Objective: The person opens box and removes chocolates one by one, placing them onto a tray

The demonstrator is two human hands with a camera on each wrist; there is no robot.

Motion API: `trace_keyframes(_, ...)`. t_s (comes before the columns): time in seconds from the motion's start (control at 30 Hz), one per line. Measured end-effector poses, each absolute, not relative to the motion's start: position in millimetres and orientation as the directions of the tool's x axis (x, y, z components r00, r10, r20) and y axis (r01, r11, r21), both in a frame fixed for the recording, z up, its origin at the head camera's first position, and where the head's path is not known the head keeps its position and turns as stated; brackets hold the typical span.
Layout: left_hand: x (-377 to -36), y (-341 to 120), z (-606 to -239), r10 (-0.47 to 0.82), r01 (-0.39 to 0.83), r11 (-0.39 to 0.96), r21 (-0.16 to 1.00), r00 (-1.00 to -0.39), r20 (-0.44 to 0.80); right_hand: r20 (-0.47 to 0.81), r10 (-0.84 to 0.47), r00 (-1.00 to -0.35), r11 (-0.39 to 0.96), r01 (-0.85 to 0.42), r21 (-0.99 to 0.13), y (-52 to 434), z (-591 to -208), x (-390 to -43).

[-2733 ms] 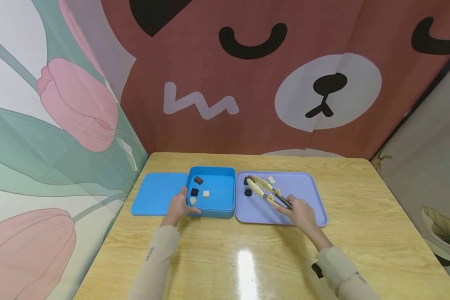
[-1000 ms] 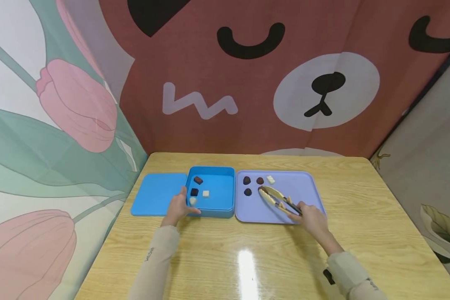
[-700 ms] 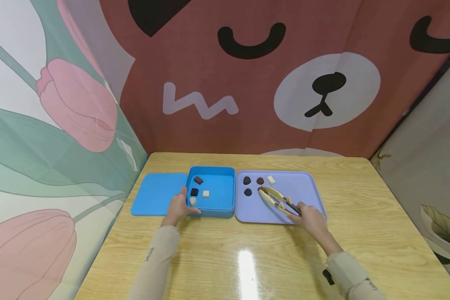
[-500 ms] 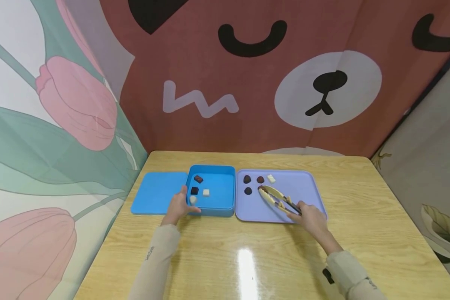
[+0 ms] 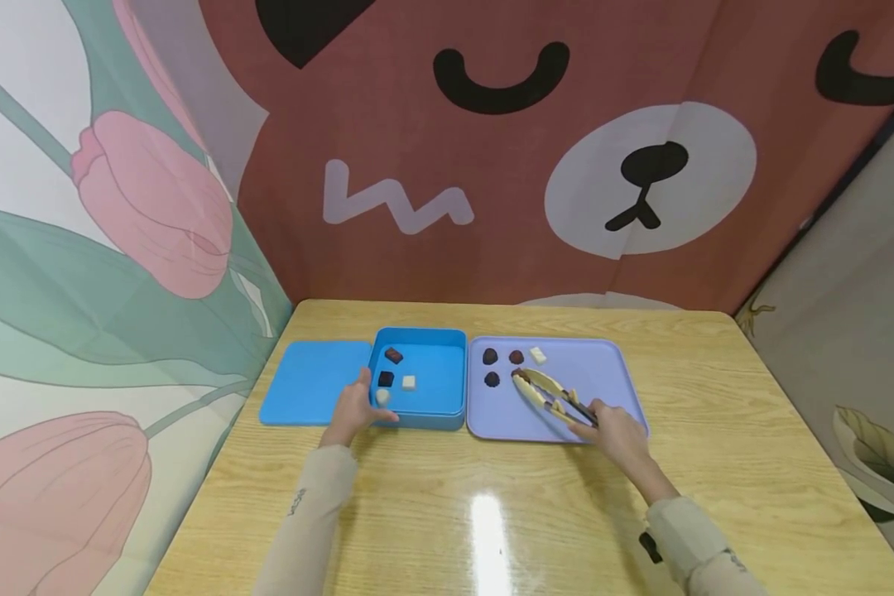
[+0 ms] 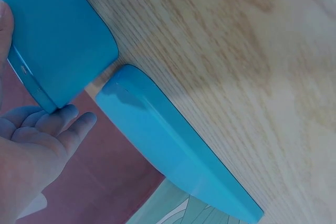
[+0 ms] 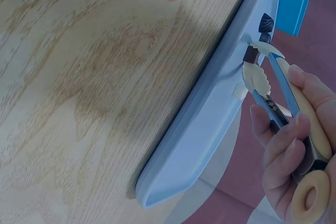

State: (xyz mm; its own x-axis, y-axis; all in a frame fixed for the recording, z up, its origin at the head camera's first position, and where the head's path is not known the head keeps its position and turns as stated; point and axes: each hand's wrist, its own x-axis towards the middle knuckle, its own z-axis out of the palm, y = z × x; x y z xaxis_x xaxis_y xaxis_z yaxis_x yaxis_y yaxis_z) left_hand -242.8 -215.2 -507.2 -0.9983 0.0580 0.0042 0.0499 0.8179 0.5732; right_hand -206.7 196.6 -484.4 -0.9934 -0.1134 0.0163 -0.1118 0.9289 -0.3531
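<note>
My right hand (image 5: 617, 432) grips cream plastic tongs (image 5: 547, 395), fingers curled round the handles. The wrist view shows the scalloped tips (image 7: 258, 62) pinched on a small dark brown chocolate (image 7: 250, 52), faceted and matte. That piece sits on the lavender tray (image 5: 603, 374), at its left half, just right of a round dark piece (image 5: 492, 379). The tongs have a dark metal inner strip and a looped cream end (image 7: 311, 199).

Tray: smooth plastic, rounded rectangle, raised lip. Along its far edge: one dark domed chocolate (image 5: 490, 356), one reddish-brown round one (image 5: 516, 357), one white cube (image 5: 538, 355), close together in a row.

My left hand (image 5: 356, 407) rests against the near left corner of the blue box (image 5: 447, 377). Fingers are fairly straight and touch the rim; thumb lies along the front wall. Not a full wrap. The box is glossy plastic, a square with rounded corners and shallow walls. Inside: a brown rectangular piece (image 5: 393, 355) at the back, a dark square piece (image 5: 386, 379), a white cube (image 5: 409, 382) beside it, and a pale round piece (image 5: 382, 396) right by my fingertips.

The flat blue lid (image 5: 309, 383) lies touching the box's left side, same plastic, rounded corners.

All of it sits on a varnished wood-grain table (image 5: 715, 397), with glare on the near part.
</note>
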Motion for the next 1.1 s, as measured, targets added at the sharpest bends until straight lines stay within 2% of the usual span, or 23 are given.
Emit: trace_keyframes(1.1, -244.6, -215.9, -508.6, 0.056, 0.039, 0.811, 0.584, -0.998, -0.01, -0.002, -0.091, -0.996, 0.902, -0.081, -0.425, 196.8, -471.7, -201.9)
